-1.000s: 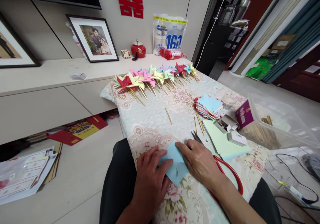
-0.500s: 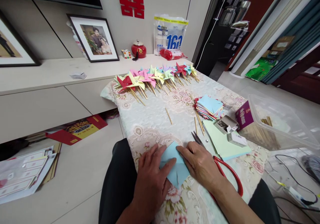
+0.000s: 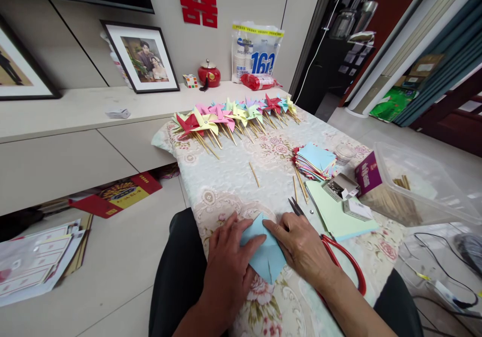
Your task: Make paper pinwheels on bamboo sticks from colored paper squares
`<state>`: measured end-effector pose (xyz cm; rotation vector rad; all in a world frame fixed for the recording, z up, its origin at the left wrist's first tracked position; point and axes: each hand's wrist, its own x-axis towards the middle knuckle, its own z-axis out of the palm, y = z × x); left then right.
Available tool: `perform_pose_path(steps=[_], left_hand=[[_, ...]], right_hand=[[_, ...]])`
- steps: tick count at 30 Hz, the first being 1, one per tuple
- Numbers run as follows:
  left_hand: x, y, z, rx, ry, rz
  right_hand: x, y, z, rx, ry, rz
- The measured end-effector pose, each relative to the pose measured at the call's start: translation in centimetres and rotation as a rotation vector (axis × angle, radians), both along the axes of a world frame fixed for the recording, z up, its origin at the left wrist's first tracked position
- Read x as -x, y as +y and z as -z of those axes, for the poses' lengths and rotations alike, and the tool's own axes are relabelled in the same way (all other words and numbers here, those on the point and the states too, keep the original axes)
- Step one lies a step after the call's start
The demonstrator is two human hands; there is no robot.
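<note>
Blue paper square (image 3: 265, 254) under both hands

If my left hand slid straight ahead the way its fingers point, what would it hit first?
The left hand points up and right across the blue paper, so it would probably meet the right hand first.

I see a tabletop (image 3: 226, 186) under a floral cloth. On it, at the far end: a row of paper pinwheels (image 3: 233, 115) on sticks. Mid-right: a stack of coloured paper squares (image 3: 315, 160), 3 loose sticks (image 3: 253, 174) nearby. Near edge: a blue paper square (image 3: 265, 254), red-handled scissors (image 3: 331, 249) just beside it, a pale green sheet (image 3: 335, 216), a small open box (image 3: 341, 186), a clear plastic tub (image 3: 417, 186).
</note>
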<state>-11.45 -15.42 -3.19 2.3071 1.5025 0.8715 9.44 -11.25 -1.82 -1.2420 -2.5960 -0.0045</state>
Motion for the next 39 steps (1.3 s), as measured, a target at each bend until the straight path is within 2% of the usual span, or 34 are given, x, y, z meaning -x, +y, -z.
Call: perform_pose_path(steps=[11, 23, 31, 39], left_hand=[[-0.1, 0.1, 0.1, -0.051, 0.005, -0.012], [-0.1, 0.1, 0.1, -0.029, 0.005, -0.030], [-0.2, 0.1, 0.1, -0.047, -0.009, -0.021], [-0.1, 0.1, 0.0, -0.055, -0.016, -0.017]], right_hand=[[0.1, 0.0, 0.1, 0.060, 0.036, 0.017], [0.7, 0.2, -0.5, 0.150, -0.063, 0.113], [0.8, 0.2, -0.3, 0.121, -0.141, 0.116], [1.3, 0.3, -1.3, 0.148, -0.230, 0.091]])
